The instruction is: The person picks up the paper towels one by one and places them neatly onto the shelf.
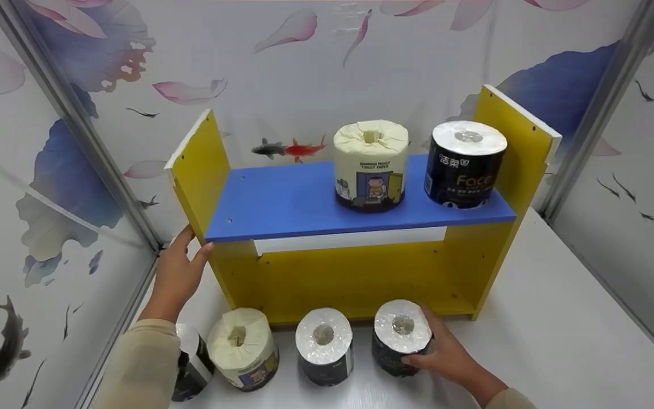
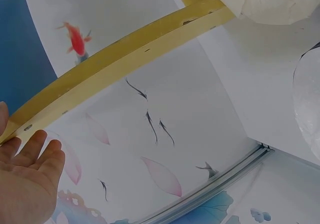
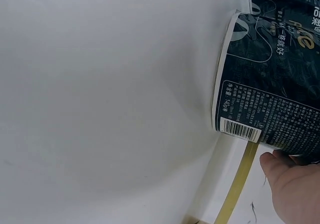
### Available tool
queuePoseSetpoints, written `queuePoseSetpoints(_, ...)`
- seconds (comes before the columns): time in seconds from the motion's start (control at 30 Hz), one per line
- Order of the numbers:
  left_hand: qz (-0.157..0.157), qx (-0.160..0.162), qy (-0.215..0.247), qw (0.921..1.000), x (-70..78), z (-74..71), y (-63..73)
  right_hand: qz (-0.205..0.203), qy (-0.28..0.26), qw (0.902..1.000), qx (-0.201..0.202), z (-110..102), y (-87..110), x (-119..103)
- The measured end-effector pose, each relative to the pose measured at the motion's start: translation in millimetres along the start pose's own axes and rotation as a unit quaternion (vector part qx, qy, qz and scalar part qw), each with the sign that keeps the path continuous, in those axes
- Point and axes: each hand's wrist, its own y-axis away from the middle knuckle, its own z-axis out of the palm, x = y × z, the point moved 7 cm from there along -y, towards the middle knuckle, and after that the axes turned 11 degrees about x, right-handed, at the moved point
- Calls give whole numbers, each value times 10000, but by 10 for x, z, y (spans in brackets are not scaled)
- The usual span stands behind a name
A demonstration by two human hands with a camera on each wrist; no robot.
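My right hand (image 1: 446,352) grips a black-wrapped toilet roll (image 1: 401,363) that stands in front of a yellow and blue shelf (image 1: 281,199). In the right wrist view the roll's dark printed wrapper (image 3: 280,74) shows, with thumb and fingers on its side. My left hand (image 1: 176,278) holds the shelf's left yellow side panel (image 1: 202,170), thumb at the front edge and fingers along the outer face. Upon the blue board stand a cream-wrapped toilet roll (image 1: 369,165) and, to its right, another black-wrapped roll (image 1: 463,170).
Left of the gripped roll, a row in front of the shelf holds a black-wrapped roll (image 1: 325,369), a cream roll (image 1: 247,358) and a black roll (image 1: 191,375) partly hidden by the left sleeve. White table (image 1: 565,318) lies beneath; patterned walls (image 1: 304,68) enclose it.
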Motion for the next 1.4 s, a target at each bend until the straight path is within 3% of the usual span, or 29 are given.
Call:
queuePoseSetpoints(0.77, 34, 36, 28, 10000, 5, 13, 7, 379, -549, 9977, 147, -11, -21, 83)
queuePoseSetpoints(1.4, -48, 45, -72, 10000, -14, 13, 6, 467, -440, 9979, 96, -88, 23, 53)
